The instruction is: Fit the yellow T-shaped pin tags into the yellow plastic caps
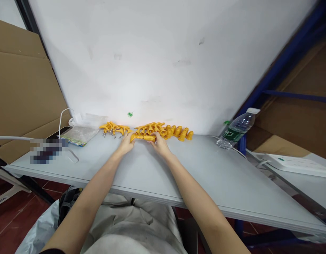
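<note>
Both my hands reach to the far edge of a grey table (210, 176), against a white board. Between them lies a long yellow plastic piece (143, 138): my left hand (125, 144) grips its left end, my right hand (160, 144) its right end, fingers closed on it. Behind it runs a row of yellow plastic parts (163, 130), some like cones. To the left lies a smaller cluster of yellow handles with metal screws (114, 129).
A clear plastic bag (83, 131) and a white cable (62, 118) lie at the far left. A water bottle (237, 129) lies tilted at the right. A white power strip (295, 164) rests on the neighbouring surface. Cardboard stands at both sides.
</note>
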### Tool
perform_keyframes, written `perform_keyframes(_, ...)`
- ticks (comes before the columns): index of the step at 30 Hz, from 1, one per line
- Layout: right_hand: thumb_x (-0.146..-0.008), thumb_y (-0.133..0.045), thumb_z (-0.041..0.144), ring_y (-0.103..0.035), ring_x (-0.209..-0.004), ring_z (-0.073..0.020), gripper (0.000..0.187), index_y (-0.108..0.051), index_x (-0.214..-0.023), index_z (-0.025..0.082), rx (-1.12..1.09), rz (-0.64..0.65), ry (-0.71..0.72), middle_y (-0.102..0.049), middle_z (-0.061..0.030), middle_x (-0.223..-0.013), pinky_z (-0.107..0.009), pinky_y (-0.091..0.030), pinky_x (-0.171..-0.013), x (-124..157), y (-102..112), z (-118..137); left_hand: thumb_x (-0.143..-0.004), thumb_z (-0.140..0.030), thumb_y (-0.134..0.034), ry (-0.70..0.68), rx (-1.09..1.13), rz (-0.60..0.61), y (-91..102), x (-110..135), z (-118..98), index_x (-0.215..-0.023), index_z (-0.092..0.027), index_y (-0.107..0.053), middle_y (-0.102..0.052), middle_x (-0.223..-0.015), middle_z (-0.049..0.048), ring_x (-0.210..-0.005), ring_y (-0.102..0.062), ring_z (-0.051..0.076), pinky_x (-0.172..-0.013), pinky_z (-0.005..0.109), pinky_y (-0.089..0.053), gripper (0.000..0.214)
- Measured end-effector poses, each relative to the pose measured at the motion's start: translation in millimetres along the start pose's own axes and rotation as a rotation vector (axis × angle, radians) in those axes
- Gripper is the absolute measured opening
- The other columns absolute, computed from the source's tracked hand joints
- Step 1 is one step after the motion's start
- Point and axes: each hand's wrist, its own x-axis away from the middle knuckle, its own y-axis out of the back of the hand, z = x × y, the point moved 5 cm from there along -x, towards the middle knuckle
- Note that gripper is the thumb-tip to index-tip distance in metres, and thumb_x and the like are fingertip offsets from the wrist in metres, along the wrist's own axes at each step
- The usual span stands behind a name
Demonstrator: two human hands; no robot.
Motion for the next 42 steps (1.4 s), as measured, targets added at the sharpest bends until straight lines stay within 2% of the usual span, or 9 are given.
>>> perform_keyframes(5, -0.083, -0.059, 0.026, -0.062, -0.09, -0.0238, 0.036, -0.058, -0.118, 0.019, 0.0, 0.011, 0.079, -0.063, -0.0121, -0.11, -0.041, -0.052, -0.084, -2, 0, 2, -0.079, -0.018, -0.058, 0.219, 0.061, 0.087, 4.4, 8, -8, -0.11, -0.022, -0.058, -0.063, -0.082, -0.0007, -0.049, -0.057, 0.01, -0.051, 0.023, -0.049, 0.032)
perform_keyframes(8, -0.085, -0.056, 0.024, -0.063, -0.089, -0.0228, 0.047, -0.054, -0.132, 0.019, -0.038, 0.041, 0.102, -0.06, -0.0148, -0.118, -0.041, -0.053, -0.083, -3, 0, 4, -0.077, -0.019, -0.059, 0.253, 0.043, 0.092, 7.6, 9, -10, -0.108, -0.024, -0.057, -0.054, -0.063, -0.0076, -0.039, -0.047, 0.008, -0.043, 0.021, -0.04, 0.031)
perform_keyframes(13, -0.088, -0.057, 0.035, -0.065, -0.083, -0.0202, 0.056, -0.048, -0.14, 0.017, -0.153, 0.082, 0.038, -0.063, -0.0147, -0.118, -0.04, -0.054, -0.082, -3, 11, 7, -0.076, -0.017, -0.059, 0.116, -0.106, 0.025, 13.6, 5, -11, -0.099, -0.023, -0.061, -0.057, -0.065, -0.0047, -0.059, -0.056, 0.014, -0.062, 0.024, -0.046, 0.024)
perform_keyframes(18, -0.085, -0.055, 0.059, -0.064, -0.061, -0.0167, 0.05, -0.066, -0.106, 0.015, -0.309, 0.081, -0.159, -0.071, -0.0099, -0.092, -0.034, -0.054, -0.068, -1, 18, 12, -0.077, -0.017, -0.059, 0.038, -0.147, 0.035, 14.6, 4, -14, -0.102, -0.023, -0.063, -0.066, -0.085, -0.0006, -0.076, -0.06, 0.017, -0.077, 0.028, -0.047, 0.026)
perform_keyframes(23, -0.079, -0.05, 0.074, -0.059, -0.051, -0.0144, 0.06, -0.066, -0.077, 0.016, -0.384, 0.083, -0.287, -0.071, -0.0063, -0.072, -0.028, -0.047, -0.055, 2, 18, 17, -0.078, -0.016, -0.058, 0.029, -0.153, 0.021, 15.8, 4, -16, -0.103, -0.023, -0.063, -0.064, -0.081, -0.0011, -0.079, -0.061, 0.017, -0.078, 0.027, -0.047, 0.027)
perform_keyframes(29, -0.069, -0.067, 0.071, -0.065, -0.055, -0.0148, 0.058, -0.067, -0.086, 0.016, -0.6, 0.223, -0.31, -0.075, -0.0072, -0.08, -0.03, -0.052, -0.063, 3, 18, 20, -0.077, -0.015, -0.058, 0.045, -0.168, 0.014, 17.7, 3, -14, -0.101, -0.024, -0.064, -0.062, -0.075, -0.0018, -0.077, -0.06, 0.017, -0.075, 0.027, -0.046, 0.026)
perform_keyframes(35, -0.078, -0.053, 0.076, -0.053, -0.036, -0.0136, 0.063, -0.056, -0.059, 0.017, -0.62, 0.211, -0.489, -0.063, -0.008, -0.049, -0.027, -0.045, -0.041, 7, 11, 14, -0.079, -0.018, -0.057, 0.005, -0.163, 0.03, 15.4, 4, -16, -0.103, -0.025, -0.063, -0.067, -0.086, -0.0005, -0.081, -0.061, 0.018, -0.078, 0.028, -0.047, 0.026)
perform_keyframes(38, -0.082, -0.052, 0.072, -0.061, -0.043, -0.0159, 0.06, -0.062, -0.068, 0.015, -0.603, 0.22, -0.514, -0.07, -0.0124, -0.064, -0.028, -0.05, -0.048, 7, 13, 12, -0.08, -0.017, -0.057, -0.009, -0.154, 0.024, 13.9, 5, -17, -0.104, -0.024, -0.062, -0.068, -0.096, 0.0012, -0.087, -0.062, 0.019, -0.081, 0.029, -0.047, 0.026)
perform_keyframes(42, -0.076, -0.072, 0.057, -0.073, -0.072, -0.0217, 0.053, -0.064, -0.114, 0.021, -0.585, 0.241, -0.38, -0.073, -0.0117, -0.107, -0.033, -0.055, -0.064, 6, 25, 14, -0.081, -0.016, -0.056, 0.024, -0.168, 0.018, 14.1, 6, -16, -0.106, -0.023, -0.062, -0.068, -0.095, 0.0027, -0.087, -0.062, 0.02, -0.081, 0.03, -0.047, 0.027)
